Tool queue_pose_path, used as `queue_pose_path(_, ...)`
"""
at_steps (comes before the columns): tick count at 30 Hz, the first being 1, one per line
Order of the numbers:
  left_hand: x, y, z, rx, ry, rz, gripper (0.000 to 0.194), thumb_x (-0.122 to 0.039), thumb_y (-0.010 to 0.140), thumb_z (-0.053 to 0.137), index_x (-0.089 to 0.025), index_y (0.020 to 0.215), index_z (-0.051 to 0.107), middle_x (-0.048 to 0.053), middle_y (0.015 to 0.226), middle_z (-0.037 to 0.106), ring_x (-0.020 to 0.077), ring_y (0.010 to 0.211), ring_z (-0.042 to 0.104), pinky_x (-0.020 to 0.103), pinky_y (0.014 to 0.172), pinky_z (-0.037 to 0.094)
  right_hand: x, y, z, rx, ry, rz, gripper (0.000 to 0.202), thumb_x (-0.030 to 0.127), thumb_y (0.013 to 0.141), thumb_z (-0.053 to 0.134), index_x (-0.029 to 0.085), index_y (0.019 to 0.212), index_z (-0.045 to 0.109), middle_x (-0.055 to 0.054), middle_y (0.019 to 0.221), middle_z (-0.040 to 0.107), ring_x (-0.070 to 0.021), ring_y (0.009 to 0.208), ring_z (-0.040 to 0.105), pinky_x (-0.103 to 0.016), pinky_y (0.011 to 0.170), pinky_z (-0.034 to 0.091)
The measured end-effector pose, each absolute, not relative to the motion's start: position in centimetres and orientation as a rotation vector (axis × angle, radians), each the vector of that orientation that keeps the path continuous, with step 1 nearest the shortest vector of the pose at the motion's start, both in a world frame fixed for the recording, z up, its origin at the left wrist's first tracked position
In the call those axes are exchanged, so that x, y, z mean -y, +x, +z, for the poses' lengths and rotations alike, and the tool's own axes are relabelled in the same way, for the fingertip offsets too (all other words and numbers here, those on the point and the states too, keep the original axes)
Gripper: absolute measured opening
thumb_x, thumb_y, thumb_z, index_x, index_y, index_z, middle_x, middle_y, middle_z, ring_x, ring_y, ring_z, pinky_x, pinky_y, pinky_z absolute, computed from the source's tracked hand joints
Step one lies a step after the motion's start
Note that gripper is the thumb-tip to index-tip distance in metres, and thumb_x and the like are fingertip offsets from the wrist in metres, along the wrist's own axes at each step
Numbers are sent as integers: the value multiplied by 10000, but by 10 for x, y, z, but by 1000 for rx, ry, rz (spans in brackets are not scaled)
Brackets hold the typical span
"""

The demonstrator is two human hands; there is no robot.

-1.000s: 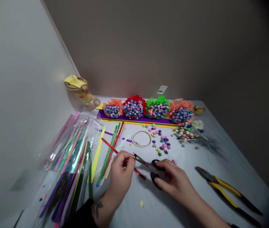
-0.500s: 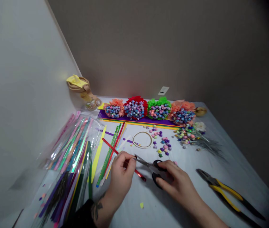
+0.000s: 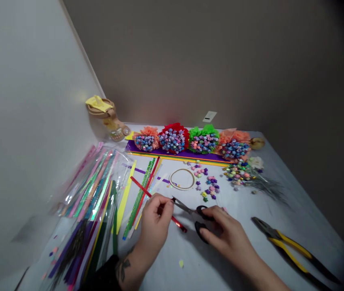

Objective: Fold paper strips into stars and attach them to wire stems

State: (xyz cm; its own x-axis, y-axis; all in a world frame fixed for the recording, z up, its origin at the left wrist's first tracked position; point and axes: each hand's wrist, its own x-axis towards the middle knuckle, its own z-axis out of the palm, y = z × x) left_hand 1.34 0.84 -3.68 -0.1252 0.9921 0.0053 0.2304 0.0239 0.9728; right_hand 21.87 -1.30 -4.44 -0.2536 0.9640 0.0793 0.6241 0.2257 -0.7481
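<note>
My left hand (image 3: 156,218) is closed, thumb against fingers, pinching a small dark red piece (image 3: 173,199) whose shape is mostly hidden. In my right hand (image 3: 228,232) is a pair of scissors (image 3: 190,210) with black handles, thumb and fingers through the loops. The blades are slightly apart, and their tips reach the dark red piece. A shiny red strip (image 3: 140,186) runs slantwise behind my left hand and comes out below the blades. Left of that hand lie a green glitter strip (image 3: 140,198) and a yellow strip (image 3: 125,198).
Bagged coloured strips (image 3: 96,182) lie at left. Folded paper stars (image 3: 211,186) and a ring (image 3: 182,179) are beyond my hands. Star bouquets (image 3: 173,139) line the back, with a bundle of thin wires (image 3: 270,188) nearby. Yellow-and-black pliers (image 3: 291,246) rest at right.
The scissors' blades sit a little more open, with the lower handle loop shifted slightly down. The left hand keeps its pinch in almost the same place.
</note>
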Motion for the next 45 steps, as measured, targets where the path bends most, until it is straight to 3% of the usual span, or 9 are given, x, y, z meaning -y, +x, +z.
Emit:
queue_pose_path(20, -8, 14, -35, -1485, 1366, 1160, 205, -272, 840, 543, -171, 664, 574, -13, 628, 512, 126, 611, 493, 234, 578, 374, 14, 220, -42, 1944, -1474, 840, 118, 299, 823, 559, 203, 868, 611, -44, 749, 637, -175, 653, 606, -279, 566, 490)
queue_pose_path(25, -11, 11, -37, -1487, 1224, 1197, 168, -297, 826, 556, -170, 721, 589, -5, 671, 561, 129, 638, 521, 229, 591, 405, 10, 226, -44, 1871, -1538, 800, 172, 334, 821, 568, 191, 883, 642, -61, 775, 658, -180, 643, 612, -297, 577, 508)
queue_pose_path(33, -11, 8, -40, -1490, 1024, 1356, 179, -347, 796, 573, -173, 764, 607, -26, 585, 533, 105, 540, 474, 215, 524, 387, 12, 225, -41, 2189, -1347, 909, 331, 95, 807, 474, 230, 1019, 688, -88, 1041, 650, -202, 905, 633, -337, 787, 523)
queue_pose_path(36, -6, 21, -38, -1354, 1015, 1199, 150, -312, 752, 613, -164, 739, 639, -22, 584, 550, 105, 541, 482, 219, 529, 396, 17, 215, -32, 1998, -1340, 888, 225, 175, 858, 462, 207, 956, 662, -76, 934, 648, -184, 831, 624, -308, 718, 521)
queue_pose_path(40, 5, 38, -38, -1206, 1136, 1085, 148, -297, 729, 647, -158, 695, 684, 17, 679, 607, 133, 644, 552, 236, 591, 434, 22, 199, -32, 1629, -1421, 956, 95, 276, 803, 559, 184, 783, 570, -11, 703, 587, -135, 603, 548, -244, 543, 465)
queue_pose_path(45, 12, 45, -40, -1173, 1264, 1122, 157, -292, 737, 650, -153, 678, 693, 21, 685, 593, 138, 663, 557, 238, 593, 443, 26, 189, -40, 1530, -1361, 936, 128, 280, 801, 543, 178, 724, 544, -11, 681, 573, -133, 608, 521, -245, 559, 437)
